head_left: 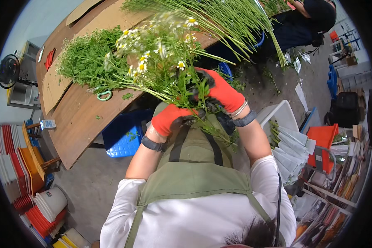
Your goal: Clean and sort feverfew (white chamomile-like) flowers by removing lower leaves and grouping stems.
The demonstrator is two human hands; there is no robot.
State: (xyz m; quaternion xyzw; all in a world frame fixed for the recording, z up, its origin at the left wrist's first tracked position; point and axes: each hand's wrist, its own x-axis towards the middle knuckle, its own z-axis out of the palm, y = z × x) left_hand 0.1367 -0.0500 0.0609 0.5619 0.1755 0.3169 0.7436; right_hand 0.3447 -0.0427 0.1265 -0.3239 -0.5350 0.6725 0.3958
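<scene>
Daisies [161, 51] above left hand [174, 118] and right hand [221, 91] are gripped by both, seemingly being gathered, steadiness likely needed next

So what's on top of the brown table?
Cardboard, leafy greens, long stems, a green handle and something red. The greens and held flowers hide whatever lies beneath or behind.

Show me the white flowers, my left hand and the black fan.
White flowers [142, 67], head view: a yellow centre.
Left hand [170, 119], head view: its gloved back.
Black fan [8, 71], head view: the round grille.
</scene>
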